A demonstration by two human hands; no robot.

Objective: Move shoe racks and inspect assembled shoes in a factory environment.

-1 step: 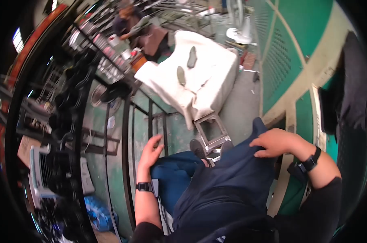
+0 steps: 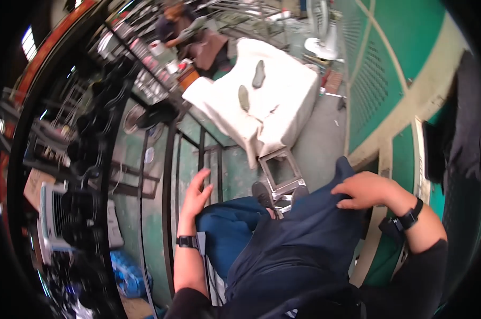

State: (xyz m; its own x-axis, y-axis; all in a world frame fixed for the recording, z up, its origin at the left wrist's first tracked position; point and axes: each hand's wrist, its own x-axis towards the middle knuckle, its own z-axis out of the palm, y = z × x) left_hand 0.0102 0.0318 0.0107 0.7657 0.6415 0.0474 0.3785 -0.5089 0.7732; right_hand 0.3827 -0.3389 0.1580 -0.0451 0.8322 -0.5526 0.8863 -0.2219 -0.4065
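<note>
My left hand [image 2: 197,194] is raised in front of my left thigh, holding nothing, its fingers apart. A black metal frame [image 2: 171,223] stands just to its left. My right hand [image 2: 365,190] lies on the dark navy apron [image 2: 299,239] over my right knee, thumb apart from the fingers. Blue trousers [image 2: 224,223] cover my left leg. Ahead, two flat sole-shaped pieces, one dark grey [image 2: 259,74] and one olive [image 2: 243,98], lie on a white cloth-covered table [image 2: 283,109]. Neither hand touches them.
Dark shoe-like forms [image 2: 83,204] line a black rack at left. A metal stool-like frame [image 2: 280,170] stands by my feet. Green perforated panels [image 2: 370,90] rise at right. A co-worker [image 2: 190,40] sits beyond the table, near a white fan [image 2: 323,48].
The view has shifted slightly, so the table and surroundings sit a little further right. My left hand has risen slightly; the right hand stays on the apron.
</note>
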